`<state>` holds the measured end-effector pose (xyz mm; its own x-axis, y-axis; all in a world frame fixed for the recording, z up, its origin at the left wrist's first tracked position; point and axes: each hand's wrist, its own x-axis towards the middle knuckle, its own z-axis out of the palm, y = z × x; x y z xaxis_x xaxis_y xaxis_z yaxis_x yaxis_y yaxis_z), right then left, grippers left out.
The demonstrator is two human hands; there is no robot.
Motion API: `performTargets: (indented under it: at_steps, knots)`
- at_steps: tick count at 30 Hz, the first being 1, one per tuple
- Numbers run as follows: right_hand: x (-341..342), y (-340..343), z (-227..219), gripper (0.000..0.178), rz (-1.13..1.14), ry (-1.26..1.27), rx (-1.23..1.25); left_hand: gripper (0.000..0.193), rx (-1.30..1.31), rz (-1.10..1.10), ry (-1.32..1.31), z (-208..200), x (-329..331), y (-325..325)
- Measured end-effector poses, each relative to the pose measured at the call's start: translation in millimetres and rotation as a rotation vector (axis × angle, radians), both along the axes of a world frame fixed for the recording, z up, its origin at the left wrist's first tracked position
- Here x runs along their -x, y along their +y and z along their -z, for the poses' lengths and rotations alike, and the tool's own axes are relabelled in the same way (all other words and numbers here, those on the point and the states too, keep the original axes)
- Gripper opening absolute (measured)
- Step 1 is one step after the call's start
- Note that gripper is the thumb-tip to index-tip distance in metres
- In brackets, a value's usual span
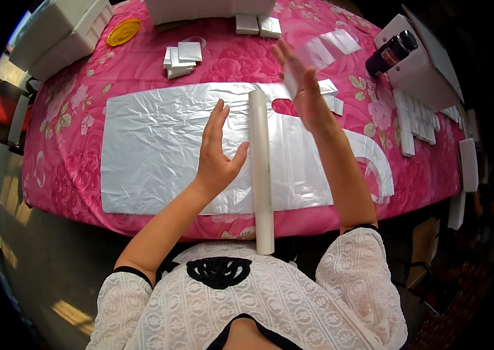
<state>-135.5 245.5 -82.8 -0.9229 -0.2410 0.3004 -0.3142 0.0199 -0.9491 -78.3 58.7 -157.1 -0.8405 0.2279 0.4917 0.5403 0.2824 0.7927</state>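
Note:
A large, thin, glossy white plastic sheet (153, 151) lies spread on the table, wrinkled, with a cutout and a curved loop-like strip at its right end. Across it rests a long pale tube (262, 169), its near end reaching past the table edge to my body. My left hand (221, 149) hovers above the sheet just left of the tube, fingers stretched and thumb apart, holding nothing. My right hand (305, 87) is raised farther off at the right, its fingers spread. Close to them is a translucent white plastic piece (326, 49), blurred; contact is hard to make out.
Small folded white packets lie in a stack (181, 59), a far pair (258, 25) and rows (415, 119) at the right. White boxes (66, 35) stand at the far left. A dark bottle (391, 52) and yellow disc (123, 32) rest on the pink floral tablecloth (69, 175).

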Motion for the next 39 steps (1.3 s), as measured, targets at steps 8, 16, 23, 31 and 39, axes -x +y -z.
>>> performTargets:
  at_steps: [8,16,23,31,39]
  knots:
    - [-30.2,-70.5,30.9,0.094,-0.232,0.039,-0.273,0.046,-0.366,-0.093,-0.354,-4.4,8.9,-23.6]
    - [4.8,106.9,51.0,0.099,0.568,-0.013,0.177,0.031,-0.786,-0.432,-0.604,27.5,8.3,-93.2]
    - [-43.6,270.7,9.9,0.064,1.241,-0.19,0.96,0.029,-0.949,-0.67,-0.663,56.6,-15.5,-178.7]
    - [-100.7,48.3,62.0,0.065,-0.048,0.314,-1.047,0.031,-0.881,-0.986,-0.44,39.1,-35.9,-261.3]
    - [-84.4,-93.5,84.3,0.05,-0.592,0.402,-0.87,0.029,-0.539,-0.813,-0.301,5.4,-48.2,-246.8]
